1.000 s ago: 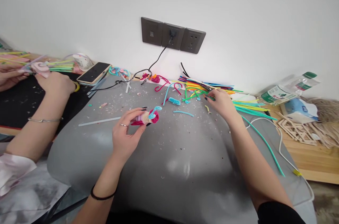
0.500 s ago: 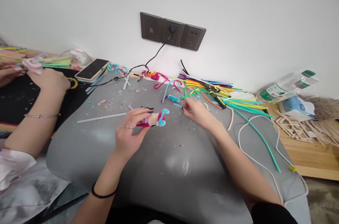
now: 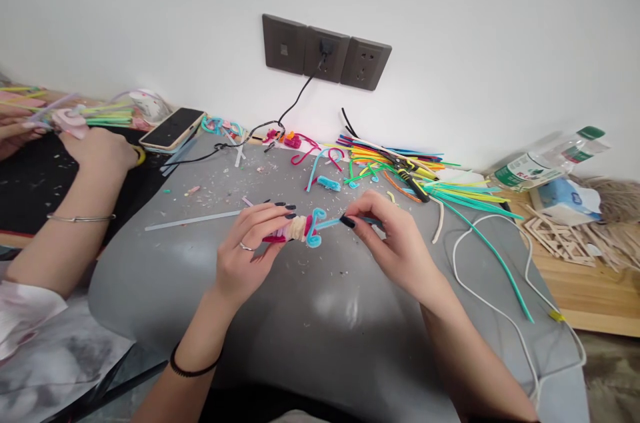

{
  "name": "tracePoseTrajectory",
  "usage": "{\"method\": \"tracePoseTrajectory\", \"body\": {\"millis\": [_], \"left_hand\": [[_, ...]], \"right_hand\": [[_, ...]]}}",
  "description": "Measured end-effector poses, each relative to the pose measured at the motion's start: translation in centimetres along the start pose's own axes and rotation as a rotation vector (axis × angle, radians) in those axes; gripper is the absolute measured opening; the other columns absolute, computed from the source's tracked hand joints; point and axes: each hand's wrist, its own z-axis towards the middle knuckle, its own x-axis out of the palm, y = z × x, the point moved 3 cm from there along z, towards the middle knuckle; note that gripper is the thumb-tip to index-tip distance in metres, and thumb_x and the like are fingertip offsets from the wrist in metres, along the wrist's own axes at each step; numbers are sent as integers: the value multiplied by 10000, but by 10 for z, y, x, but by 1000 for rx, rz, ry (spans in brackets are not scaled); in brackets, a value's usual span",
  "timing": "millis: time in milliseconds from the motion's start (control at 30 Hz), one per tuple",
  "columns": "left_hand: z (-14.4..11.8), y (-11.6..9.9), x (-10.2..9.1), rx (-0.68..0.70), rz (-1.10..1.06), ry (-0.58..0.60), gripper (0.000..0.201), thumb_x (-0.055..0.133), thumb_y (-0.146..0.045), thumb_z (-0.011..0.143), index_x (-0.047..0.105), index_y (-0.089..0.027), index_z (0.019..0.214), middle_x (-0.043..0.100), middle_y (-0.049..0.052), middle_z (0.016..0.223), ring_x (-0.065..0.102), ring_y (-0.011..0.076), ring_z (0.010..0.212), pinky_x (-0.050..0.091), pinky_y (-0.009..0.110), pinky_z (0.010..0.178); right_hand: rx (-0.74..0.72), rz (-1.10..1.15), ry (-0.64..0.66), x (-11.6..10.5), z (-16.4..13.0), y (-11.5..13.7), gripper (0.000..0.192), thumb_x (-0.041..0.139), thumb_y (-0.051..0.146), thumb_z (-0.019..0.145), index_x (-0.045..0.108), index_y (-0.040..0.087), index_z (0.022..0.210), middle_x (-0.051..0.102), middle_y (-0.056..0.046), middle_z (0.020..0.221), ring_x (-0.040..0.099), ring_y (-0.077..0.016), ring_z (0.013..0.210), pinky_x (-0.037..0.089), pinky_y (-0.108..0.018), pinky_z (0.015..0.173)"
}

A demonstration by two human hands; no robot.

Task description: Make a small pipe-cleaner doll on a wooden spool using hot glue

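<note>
My left hand grips a small pipe-cleaner figure with a magenta body, a cream middle and blue curls at its right end. My right hand pinches a short blue pipe cleaner piece whose left end meets the figure's blue curls. Both hands hover just above the grey mat.
A heap of coloured pipe cleaners and cutters lies behind my right hand. A white cable loops at right, a phone and black cord at back. Another person's arm works at left. A bottle and wooden sticks sit far right.
My right hand left the pipe cleaner heap, picked up a short blue piece and brought it left to the figure. My left hand shifted the figure slightly right.
</note>
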Motion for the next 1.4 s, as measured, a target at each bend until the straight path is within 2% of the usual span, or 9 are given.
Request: {"method": "tracePoseTrajectory", "body": {"millis": [133,333,667,867,1400], "left_hand": [[1,2,4,-3,-4,2,296,679,-98,947,650,-273,1183,787,40,1118,746,229,1107,620,439,982],[1,4,7,0,-2,3,304,678,-87,946,658,-268,1189,786,48,1121,745,229,1099,620,434,977],[0,6,10,-2,1,8,287,676,-104,954,660,-277,1182,785,40,1113,744,229,1103,622,428,964],[1,5,9,12,11,13,314,674,-73,944,657,-272,1187,783,41,1114,741,228,1102,624,430,963],[0,4,8,16,-13,4,365,697,-14,904,653,-226,1197,772,73,1136,724,235,1119,613,432,981]], "right_hand": [[53,2,-9,6,2,-8,70,518,257,1045,557,243,989,589,13,763,508,-132,621,392,-241,574],[72,-31,-21,8,4,-16,65,517,256,1025,560,232,983,551,36,710,448,-112,558,350,-229,535],[55,-54,-21,9,3,-18,65,528,260,1020,579,240,985,561,31,703,458,-115,546,349,-231,530],[62,-64,1,9,1,-16,68,529,256,1016,589,240,988,617,11,753,467,-120,566,372,-243,544],[-27,-108,12,5,0,-7,71,542,176,1004,597,221,997,653,9,779,498,-103,584,386,-222,555]]}}
